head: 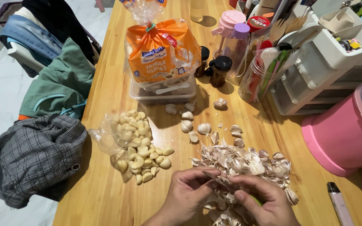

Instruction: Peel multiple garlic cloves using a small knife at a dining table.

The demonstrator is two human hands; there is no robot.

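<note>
Garlic clove pinched between both hands at bottom centre, mostly hidden by fingers, right over the heap of garlic skins (248, 165). Left hand (187, 192) closed narrow around the clove, thumb and forefinger up top. Right hand (265, 199) closed on a small knife (216, 181), thin blade laid across toward the left thumb; something green under the palm, probably the handle, can't tell for sure. For a clean peel: blade shallow, edge just under the skin, clove turned by the left fingers, thumb kept off the edge, skins dropped straight onto the heap below. Peeled cloves (141, 152) piled left of the hands, spilling off a clear plastic bag (105, 136), near enough for a short toss. Unpeeled cloves (193, 125) scattered just beyond the skins, within reach. Further back on the wooden table (105, 196): orange bread bag (160, 54) on a clear box, dark jars (221, 69). Pink tub (344, 134) at right, plaid cloth (34, 155) off left edge.
</note>
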